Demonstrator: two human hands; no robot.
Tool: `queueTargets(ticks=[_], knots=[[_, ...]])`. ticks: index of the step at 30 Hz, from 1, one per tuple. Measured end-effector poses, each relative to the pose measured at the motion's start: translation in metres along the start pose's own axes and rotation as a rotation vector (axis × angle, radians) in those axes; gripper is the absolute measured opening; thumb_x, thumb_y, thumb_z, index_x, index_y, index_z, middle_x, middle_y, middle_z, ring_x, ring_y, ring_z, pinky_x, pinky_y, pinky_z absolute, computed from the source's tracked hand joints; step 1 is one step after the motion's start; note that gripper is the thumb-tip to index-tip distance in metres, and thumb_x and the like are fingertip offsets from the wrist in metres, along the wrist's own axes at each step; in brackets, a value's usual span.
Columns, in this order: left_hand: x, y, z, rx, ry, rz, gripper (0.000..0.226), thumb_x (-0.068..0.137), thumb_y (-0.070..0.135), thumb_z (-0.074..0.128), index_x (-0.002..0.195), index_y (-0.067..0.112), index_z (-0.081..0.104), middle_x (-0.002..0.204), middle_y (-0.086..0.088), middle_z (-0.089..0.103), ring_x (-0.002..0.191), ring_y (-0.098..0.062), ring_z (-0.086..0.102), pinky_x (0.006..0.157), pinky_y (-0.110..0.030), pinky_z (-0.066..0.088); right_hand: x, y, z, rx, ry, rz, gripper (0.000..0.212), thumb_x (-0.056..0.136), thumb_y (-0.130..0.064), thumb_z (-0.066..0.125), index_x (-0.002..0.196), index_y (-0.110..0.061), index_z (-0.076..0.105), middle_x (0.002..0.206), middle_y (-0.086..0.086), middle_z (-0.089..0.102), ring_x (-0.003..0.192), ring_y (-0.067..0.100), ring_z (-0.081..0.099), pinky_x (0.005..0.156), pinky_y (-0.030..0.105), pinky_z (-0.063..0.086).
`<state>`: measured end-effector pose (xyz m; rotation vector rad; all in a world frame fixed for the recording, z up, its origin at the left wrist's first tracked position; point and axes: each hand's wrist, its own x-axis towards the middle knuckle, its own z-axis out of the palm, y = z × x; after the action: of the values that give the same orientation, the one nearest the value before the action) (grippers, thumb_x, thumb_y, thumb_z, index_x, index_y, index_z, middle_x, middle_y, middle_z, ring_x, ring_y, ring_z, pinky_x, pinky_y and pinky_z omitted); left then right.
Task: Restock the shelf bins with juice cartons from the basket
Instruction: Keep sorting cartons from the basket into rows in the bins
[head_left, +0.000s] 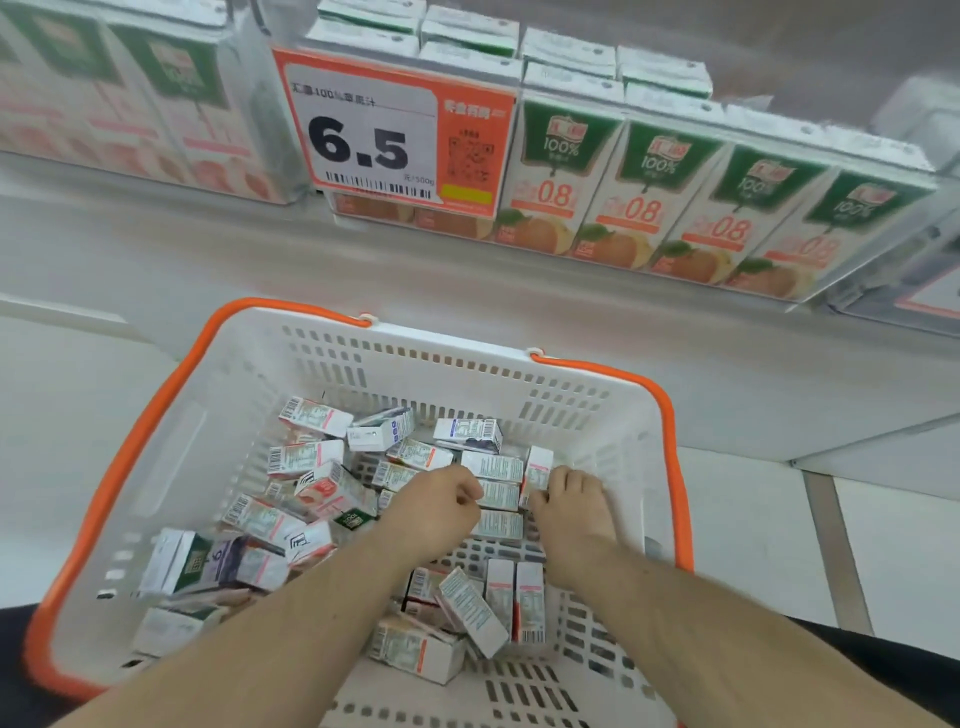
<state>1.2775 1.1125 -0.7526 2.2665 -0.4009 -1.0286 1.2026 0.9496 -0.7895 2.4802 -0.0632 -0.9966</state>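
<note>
A white basket (431, 358) with orange handles sits low in front of me, holding several small juice cartons lying in a jumble. Both my hands reach down into it. My left hand (434, 512) has its fingers curled at the left edge of a short stack of cartons (498, 493) in the basket's middle. On the right side of that same stack my right hand (569, 506) curls its fingers round an upright carton (537, 467). Above, a clear shelf bin (675, 208) holds a row of upright green-and-orange juice cartons.
An orange price tag (395, 135) reading 6.5 hangs on the bin's front left. Another bin (130, 98) of cartons stands to the left. A grey shelf ledge (363, 270) runs between bins and basket. Pale floor shows on the right.
</note>
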Motion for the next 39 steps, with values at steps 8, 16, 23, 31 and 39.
queueTargets(ticks=[8,16,23,31,39], knots=[[-0.022,0.037,-0.011,-0.689,-0.013,-0.304,0.015,0.094,0.029,0.056,0.104,0.018,0.059,0.103,-0.003,0.059,0.088,-0.020,0.060,0.077,-0.038,0.054,-0.061,0.057,-0.067,0.674,0.081,0.057,0.084,0.068,-0.055,0.072,0.135,-0.022,0.035,0.129,0.010,0.034,0.120,0.029,0.038,0.094,0.040,0.045],[-0.069,0.106,-0.050,-1.482,-0.324,-0.267,0.048,0.091,0.054,0.052,0.096,0.010,0.072,0.092,-0.016,0.073,0.076,-0.029,0.070,0.074,-0.038,0.054,-0.126,0.068,-0.124,0.839,0.560,-0.043,0.088,0.054,-0.054,0.075,0.129,-0.026,0.039,0.122,-0.001,0.031,0.118,0.020,0.038,0.099,0.031,0.040],[-0.091,0.114,-0.075,-1.419,-0.174,-0.021,0.029,0.090,0.030,0.062,0.101,0.005,0.070,0.097,-0.020,0.073,0.073,-0.030,0.072,0.068,-0.040,0.059,-0.174,0.077,-0.150,1.208,0.725,-0.177,0.077,0.049,-0.066,0.067,0.116,-0.035,0.047,0.116,-0.014,0.039,0.109,-0.002,0.044,0.088,0.010,0.039],[-0.131,0.120,-0.123,-0.506,0.385,0.513,0.035,0.070,0.016,0.086,0.094,0.038,0.073,0.090,0.013,0.075,0.083,-0.004,0.070,0.076,-0.026,0.055,-0.185,0.101,-0.167,1.486,0.761,-0.187,0.081,0.066,-0.023,0.081,0.130,-0.042,0.034,0.118,-0.022,0.051,0.109,-0.003,0.051,0.087,0.014,0.041],[-0.147,0.127,-0.119,-0.260,0.441,0.651,0.052,0.064,0.017,0.090,0.090,0.054,0.065,0.088,0.036,0.067,0.090,0.014,0.062,0.075,-0.005,0.046,-0.183,0.103,-0.166,1.443,0.792,-0.253,0.056,0.077,-0.013,0.081,0.117,-0.043,0.053,0.102,-0.014,0.069,0.091,-0.001,0.061,0.075,0.015,0.045]])
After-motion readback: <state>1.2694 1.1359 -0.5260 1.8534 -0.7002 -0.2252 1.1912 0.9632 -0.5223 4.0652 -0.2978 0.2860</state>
